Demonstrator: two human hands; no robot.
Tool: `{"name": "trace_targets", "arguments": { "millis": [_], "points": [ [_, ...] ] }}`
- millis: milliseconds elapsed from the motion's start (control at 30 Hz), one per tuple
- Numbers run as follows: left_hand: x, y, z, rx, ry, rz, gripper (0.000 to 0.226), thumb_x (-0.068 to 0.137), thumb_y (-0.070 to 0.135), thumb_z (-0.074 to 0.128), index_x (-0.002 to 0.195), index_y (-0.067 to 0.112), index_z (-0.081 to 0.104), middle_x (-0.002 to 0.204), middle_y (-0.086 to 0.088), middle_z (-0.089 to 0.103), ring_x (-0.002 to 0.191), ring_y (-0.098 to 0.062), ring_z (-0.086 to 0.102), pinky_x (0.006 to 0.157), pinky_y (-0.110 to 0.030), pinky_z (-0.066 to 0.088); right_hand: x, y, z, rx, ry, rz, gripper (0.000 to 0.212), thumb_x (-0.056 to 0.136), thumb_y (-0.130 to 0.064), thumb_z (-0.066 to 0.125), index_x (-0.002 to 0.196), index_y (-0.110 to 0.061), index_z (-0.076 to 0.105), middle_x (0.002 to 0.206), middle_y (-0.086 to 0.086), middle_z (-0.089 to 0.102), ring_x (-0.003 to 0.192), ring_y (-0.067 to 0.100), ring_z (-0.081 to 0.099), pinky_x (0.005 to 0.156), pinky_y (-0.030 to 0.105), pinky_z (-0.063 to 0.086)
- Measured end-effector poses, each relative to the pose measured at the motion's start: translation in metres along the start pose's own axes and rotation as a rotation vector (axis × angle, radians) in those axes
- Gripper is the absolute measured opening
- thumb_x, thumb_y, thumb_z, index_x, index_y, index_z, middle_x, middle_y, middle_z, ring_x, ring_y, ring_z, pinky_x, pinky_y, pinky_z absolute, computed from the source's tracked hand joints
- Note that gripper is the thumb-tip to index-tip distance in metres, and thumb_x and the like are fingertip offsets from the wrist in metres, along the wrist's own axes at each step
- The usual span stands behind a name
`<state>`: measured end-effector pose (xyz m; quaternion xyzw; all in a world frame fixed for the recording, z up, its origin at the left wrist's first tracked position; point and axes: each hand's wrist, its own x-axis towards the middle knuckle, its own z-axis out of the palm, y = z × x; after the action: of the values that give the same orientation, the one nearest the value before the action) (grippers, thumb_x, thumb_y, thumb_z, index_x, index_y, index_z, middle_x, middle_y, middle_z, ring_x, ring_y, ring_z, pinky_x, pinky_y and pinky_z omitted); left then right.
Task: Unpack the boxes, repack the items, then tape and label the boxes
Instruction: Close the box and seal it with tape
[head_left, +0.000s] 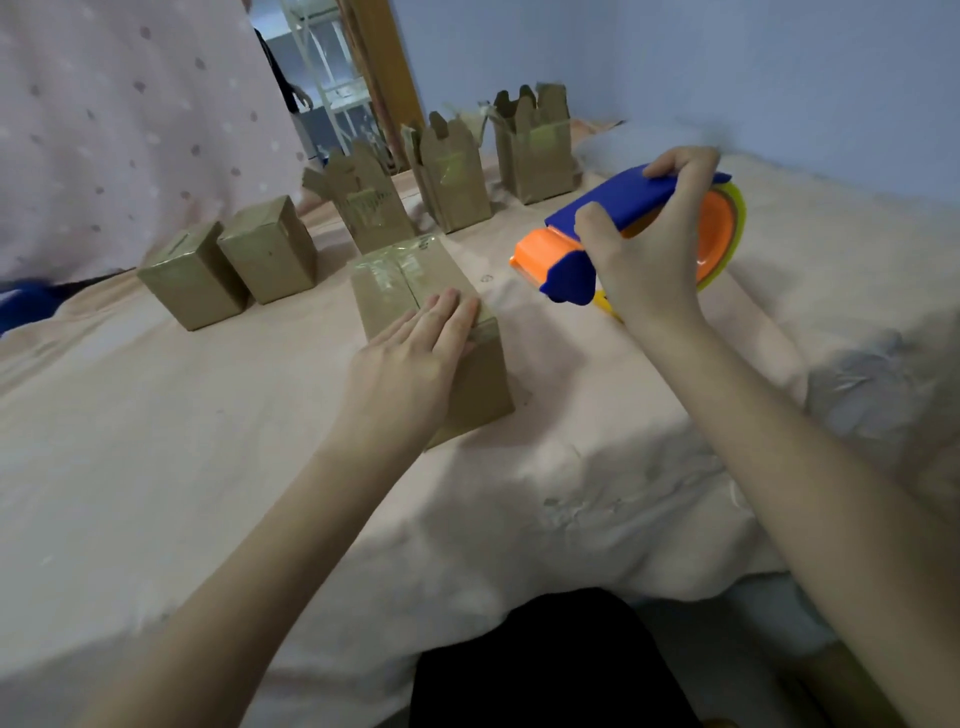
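Our left hand (415, 345) lies flat, fingers straight, on the taped brown cardboard box (431, 332); at 2 o'clock our right hand (647, 244) grips the blue-and-orange plastic tape dispenser (628, 234).

Left hand (415, 348) lies flat, fingers straight; right hand (644, 254) is curled (raised higher).

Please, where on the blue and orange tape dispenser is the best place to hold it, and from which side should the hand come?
Probably the blue handle of the tape dispenser, taken from above and behind. It is the long, narrow part, away from the orange cutter end that points toward the closed box. The right hand already grips it this way, while the left hand rests flat on the box.
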<state>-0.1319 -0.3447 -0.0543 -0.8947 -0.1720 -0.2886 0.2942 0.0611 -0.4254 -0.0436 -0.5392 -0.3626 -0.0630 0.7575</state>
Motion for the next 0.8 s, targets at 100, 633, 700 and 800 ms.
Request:
{"name": "trace_targets", "arguments": {
  "millis": [100,633,700,800],
  "points": [
    [0.0,0.0,0.0,0.001,-0.006,0.0,0.04,0.093,0.022,0.039,0.117,0.004,0.066,0.117,-0.011,0.067,0.103,-0.025,0.067,0.079,-0.032,0.055,0.0,-0.001,0.001,-0.016,0.017,0.004,0.044,0.07,-0.016,0.063,0.101,-0.013,0.031,0.088,-0.016,0.038,0.069,-0.014,0.047,0.059,0.008,0.039],
    [0.001,0.0,0.0,-0.057,-0.058,0.0,0.045,0.092,0.017,0.032,0.12,0.0,0.063,0.12,-0.017,0.065,0.106,-0.03,0.065,0.084,-0.04,0.054,0.002,0.0,0.005,0.001,0.092,0.025,0.047,0.068,-0.02,0.065,0.102,-0.016,0.033,0.089,-0.015,0.044,0.071,-0.008,0.053,0.059,0.02,0.047],
    [0.0,0.0,-0.002,-0.053,-0.065,0.004,0.047,0.09,0.016,0.031,0.121,0.0,0.062,0.12,-0.018,0.064,0.107,-0.03,0.065,0.085,-0.04,0.054,0.003,0.001,0.003,0.016,0.124,0.024,0.046,0.069,-0.018,0.065,0.101,-0.014,0.032,0.089,-0.015,0.043,0.069,-0.009,0.052,0.058,0.016,0.044],
    [-0.003,0.003,-0.002,-0.051,-0.059,-0.008,0.044,0.092,0.015,0.033,0.122,0.0,0.061,0.122,-0.018,0.063,0.109,-0.03,0.064,0.088,-0.039,0.053,0.009,0.004,-0.009,-0.005,0.148,-0.029,0.046,0.067,-0.021,0.063,0.099,-0.014,0.032,0.091,-0.015,0.04,0.071,-0.01,0.048,0.061,0.015,0.041]
  ]
}}
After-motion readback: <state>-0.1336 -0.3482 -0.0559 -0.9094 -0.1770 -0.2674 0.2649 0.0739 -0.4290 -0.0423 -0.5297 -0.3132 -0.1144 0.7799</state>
